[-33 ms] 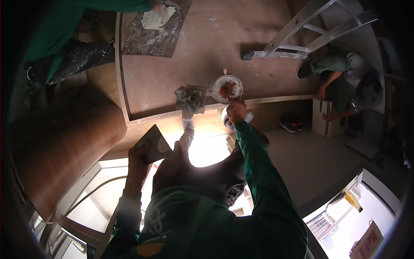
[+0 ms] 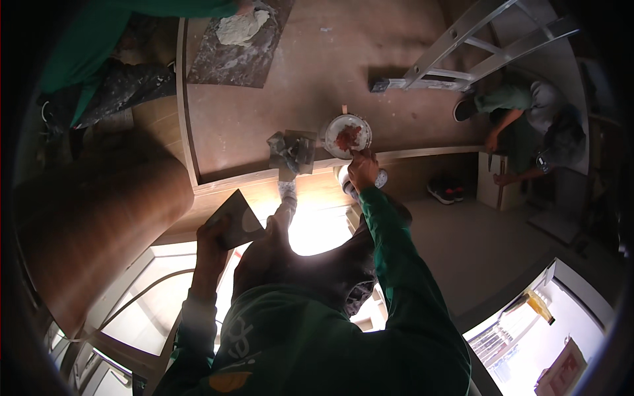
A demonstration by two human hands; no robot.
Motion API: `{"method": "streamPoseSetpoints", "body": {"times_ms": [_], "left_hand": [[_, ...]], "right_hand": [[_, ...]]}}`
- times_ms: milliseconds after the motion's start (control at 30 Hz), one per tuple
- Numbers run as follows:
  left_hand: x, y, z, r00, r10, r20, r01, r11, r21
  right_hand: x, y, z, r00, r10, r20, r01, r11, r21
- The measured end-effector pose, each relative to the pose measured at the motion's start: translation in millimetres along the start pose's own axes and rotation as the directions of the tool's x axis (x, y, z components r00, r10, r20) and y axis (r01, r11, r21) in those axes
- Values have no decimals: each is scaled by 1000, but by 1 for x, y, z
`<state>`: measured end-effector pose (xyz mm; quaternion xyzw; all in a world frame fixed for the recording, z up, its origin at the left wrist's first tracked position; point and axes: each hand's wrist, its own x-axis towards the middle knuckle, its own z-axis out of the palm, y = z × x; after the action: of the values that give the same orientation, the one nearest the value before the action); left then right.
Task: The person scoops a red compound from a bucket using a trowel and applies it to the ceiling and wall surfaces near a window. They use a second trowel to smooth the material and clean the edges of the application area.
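My left hand [image 2: 211, 239] is closed around the edge of a flat, dark grey square plate [image 2: 232, 216], tilted in front of my left side. My right hand [image 2: 362, 170] reaches forward, fingers closed, to the near rim of a round white tub [image 2: 328, 137]. A reddish paste [image 2: 348, 138] lies in the tub among whitish smears. Whatever the right fingers hold is too small and dark to make out. Left of the tub, grey flat-sided pieces [image 2: 302, 148] sit at the edge of the brown panel [image 2: 317, 72].
A metal ladder [image 2: 449, 76] lies to the far right. On a stained board [image 2: 244, 69] at far left is white putty [image 2: 242, 28], beside a person in a green sleeve [image 2: 165, 6]. Another person's hand [image 2: 493, 140] is at right. Dark shoes [image 2: 444, 191] rest on the floor.
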<state>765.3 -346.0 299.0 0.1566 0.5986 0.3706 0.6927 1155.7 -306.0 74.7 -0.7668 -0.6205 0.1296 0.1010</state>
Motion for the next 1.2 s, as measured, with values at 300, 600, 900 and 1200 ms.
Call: {"method": "streamPoseSetpoints", "body": {"times_ms": [300,600,900,1200], "left_hand": [[14,20,57,989,22,149,-14,998,-54],[12,60,171,863,359,356,-387,922,9],[-81,90,222,579,771,263,-763,627,-157],[-124,96,240,470,846,252,-837,518,-178]], "right_hand": [[-9,-27,-89,956,6,-293,52,980,190],[-81,-154,-332,887,-160,-434,279,933,227],[-121,-208,-405,794,-143,-592,249,963,101],[-139,-217,-420,758,-16,-652,185,964,193]]}}
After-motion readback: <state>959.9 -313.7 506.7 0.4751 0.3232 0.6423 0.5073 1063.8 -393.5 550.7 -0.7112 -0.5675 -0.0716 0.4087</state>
